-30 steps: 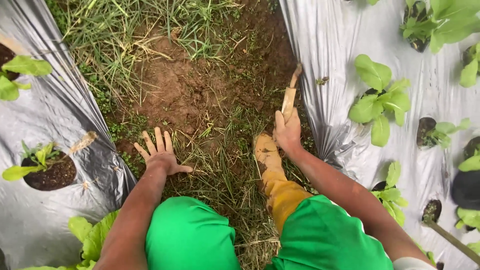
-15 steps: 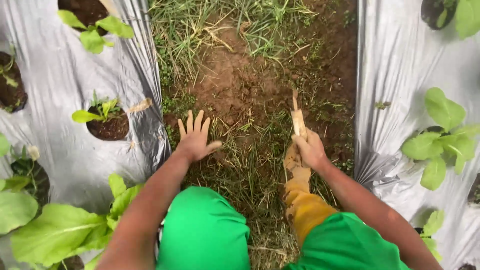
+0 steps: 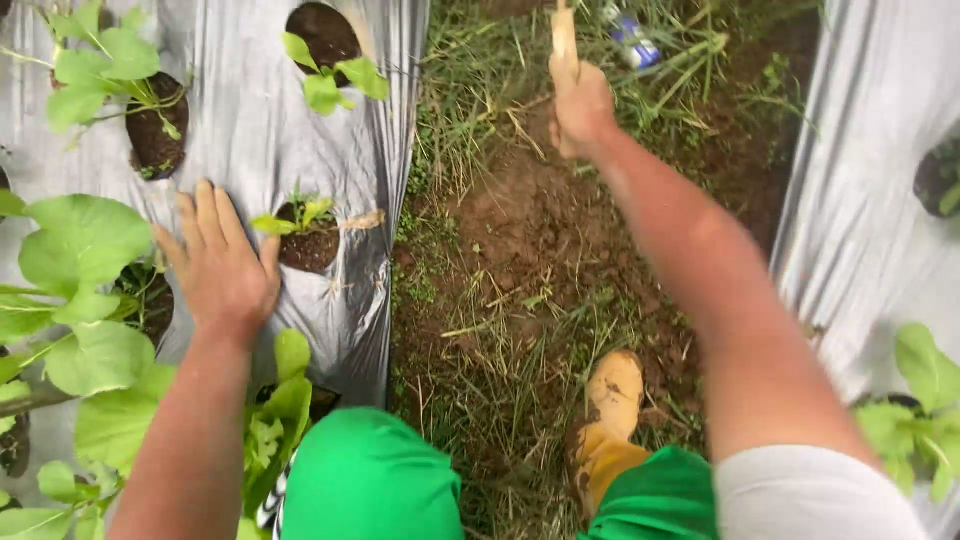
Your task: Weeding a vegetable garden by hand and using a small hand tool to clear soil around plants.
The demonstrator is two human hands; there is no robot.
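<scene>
**Seedlings and sheet at risk beside both hands**

The left hand [image 3: 222,262] lies flat and spread, gripping nothing, on the silver plastic sheet [image 3: 250,140]. A small seedling [image 3: 300,215] sits in its soil hole just to the right of that hand's thumb; leaning weight there could crush the plant or tear the sheet at the hole's edge. Big leaves [image 3: 85,240] to the left of the hand could be bruised too. The right hand [image 3: 583,108] is clenched around a wooden handle [image 3: 564,40], raised over the grassy dirt path [image 3: 540,250]. The tool's working end is out of view, so a swing could stray toward the sheet's edge. The muddy boot [image 3: 610,410] below the right forearm could slip.
</scene>
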